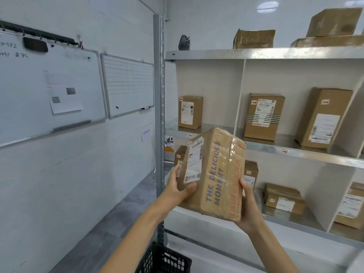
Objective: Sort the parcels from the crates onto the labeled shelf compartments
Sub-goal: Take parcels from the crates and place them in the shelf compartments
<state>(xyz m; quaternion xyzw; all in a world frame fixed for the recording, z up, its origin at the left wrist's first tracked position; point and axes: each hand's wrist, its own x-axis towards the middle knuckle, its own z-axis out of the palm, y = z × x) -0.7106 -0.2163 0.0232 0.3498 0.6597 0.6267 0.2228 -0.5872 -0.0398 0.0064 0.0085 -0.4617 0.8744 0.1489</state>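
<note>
Indoors, a metal shelf (264, 54) with white dividers stood beside a white wall (59, 184) hung with two whiteboards (128, 85).
Labeled boxes (264, 116) sat upright in its compartments; a black crate (163, 261) lay below its left post. The left hand (177, 190) and right hand (248, 205) clasped a parcel (214, 174) from either side, in the air before the shelf's left compartments, long axis tilted upward, label facing left.
</note>
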